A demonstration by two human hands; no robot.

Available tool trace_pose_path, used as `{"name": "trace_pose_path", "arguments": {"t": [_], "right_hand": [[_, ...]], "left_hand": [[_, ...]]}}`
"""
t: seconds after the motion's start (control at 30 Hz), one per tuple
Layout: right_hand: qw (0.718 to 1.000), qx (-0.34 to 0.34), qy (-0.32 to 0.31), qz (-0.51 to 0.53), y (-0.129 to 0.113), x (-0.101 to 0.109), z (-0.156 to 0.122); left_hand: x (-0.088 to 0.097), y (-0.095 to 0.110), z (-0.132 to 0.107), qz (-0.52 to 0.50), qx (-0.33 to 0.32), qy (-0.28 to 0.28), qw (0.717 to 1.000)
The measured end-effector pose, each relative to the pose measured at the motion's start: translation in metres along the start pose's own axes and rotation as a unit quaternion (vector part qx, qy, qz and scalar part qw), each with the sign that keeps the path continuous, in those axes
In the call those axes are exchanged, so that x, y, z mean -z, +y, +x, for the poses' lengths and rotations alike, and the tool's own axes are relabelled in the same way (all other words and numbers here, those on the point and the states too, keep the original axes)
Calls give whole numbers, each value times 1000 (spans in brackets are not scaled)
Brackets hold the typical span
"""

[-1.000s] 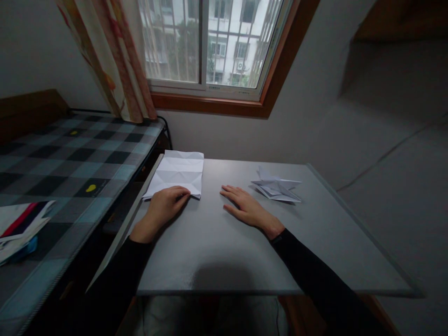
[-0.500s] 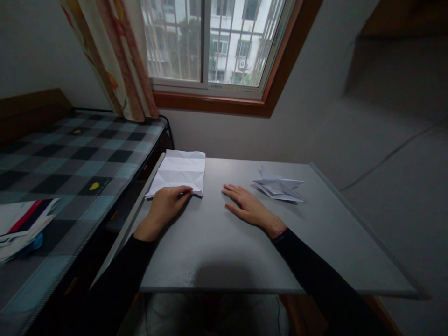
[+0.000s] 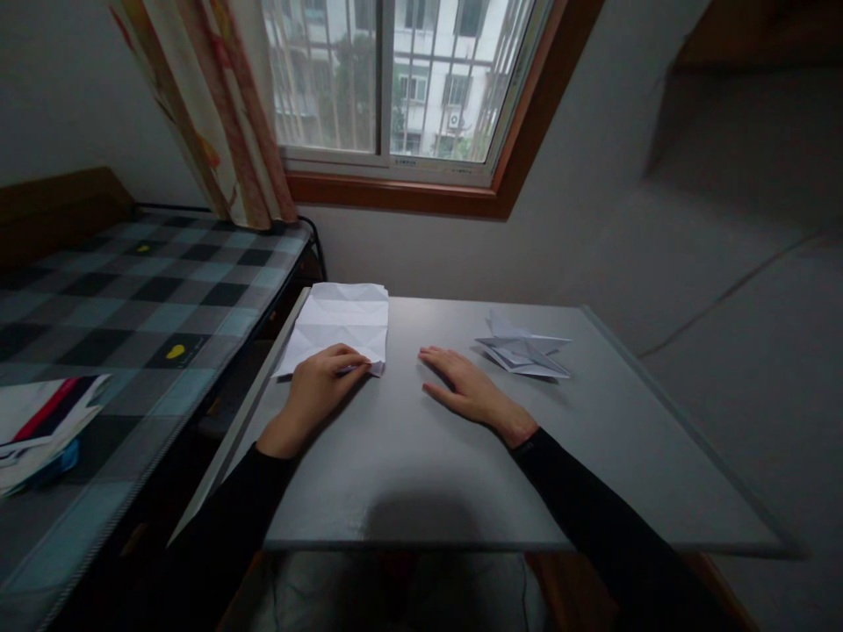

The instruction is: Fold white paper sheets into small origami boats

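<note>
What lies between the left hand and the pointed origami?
In the head view: a corner of the creased paper, a strip of tabletop, then the right hand.

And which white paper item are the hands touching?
The flat, creased white paper, pinched at its near edge by the left hand; the folded, pointed white paper shape lies untouched.
</note>
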State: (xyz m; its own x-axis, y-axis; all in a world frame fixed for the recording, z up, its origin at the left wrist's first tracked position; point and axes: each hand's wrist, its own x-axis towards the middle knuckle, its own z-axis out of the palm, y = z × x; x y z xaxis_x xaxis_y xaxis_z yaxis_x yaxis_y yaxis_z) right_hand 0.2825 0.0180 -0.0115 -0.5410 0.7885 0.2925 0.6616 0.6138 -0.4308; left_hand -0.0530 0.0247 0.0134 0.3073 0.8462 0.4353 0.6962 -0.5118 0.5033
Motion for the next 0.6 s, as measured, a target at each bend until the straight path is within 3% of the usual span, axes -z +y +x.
{"name": "trace_pose_path", "arguments": {"t": [0.27,0.43,0.6], "right_hand": [[995,2,85,59,-10,4,1],[996,15,86,23,-6,4,5],[997,42,63,8,5,10,3]], "left_hand": [[-28,26,-11,6,-134,-47,990],[-45,45,-15,-10,-181,-117,976],[-44,52,-17,-64,-200,-168,963]]}}
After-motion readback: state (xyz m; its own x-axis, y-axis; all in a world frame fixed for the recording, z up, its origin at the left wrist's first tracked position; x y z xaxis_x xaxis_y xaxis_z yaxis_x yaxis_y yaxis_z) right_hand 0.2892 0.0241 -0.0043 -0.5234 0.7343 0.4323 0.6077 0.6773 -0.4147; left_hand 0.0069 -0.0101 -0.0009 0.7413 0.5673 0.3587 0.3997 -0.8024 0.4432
